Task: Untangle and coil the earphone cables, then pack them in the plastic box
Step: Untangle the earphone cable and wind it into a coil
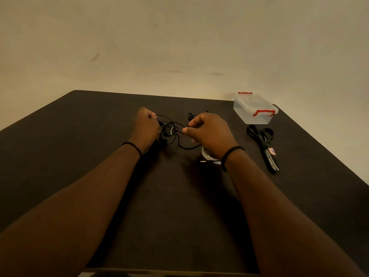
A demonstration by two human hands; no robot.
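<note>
Pulling apart risks tightening the knot: the left hand [146,126] and right hand [207,132] each pinch a strand of the tangled earphone cables [171,132] at table centre. Snagged loops could strain the thin wires. At two o'clock, the plastic box [253,109] sits lidded, apparently not yet unlatched for packing.

Thin black earphone cables [173,134] tangled, one grey-silver segment in knot. Dark brown matte surface [99,126], plain, no pattern. Clear plastic box [252,112], transparent lid, red clip handles both ends. Black-handled scissors [263,145], silver blades, small red-white-blue label near pivot. Thin black bands on both wrists. Whitish translucent tape roll [208,155] just beside right wrist, partly hidden. Silver jack plug [203,161] by it. Beige plain wall [179,47], few dark scuff marks.
</note>
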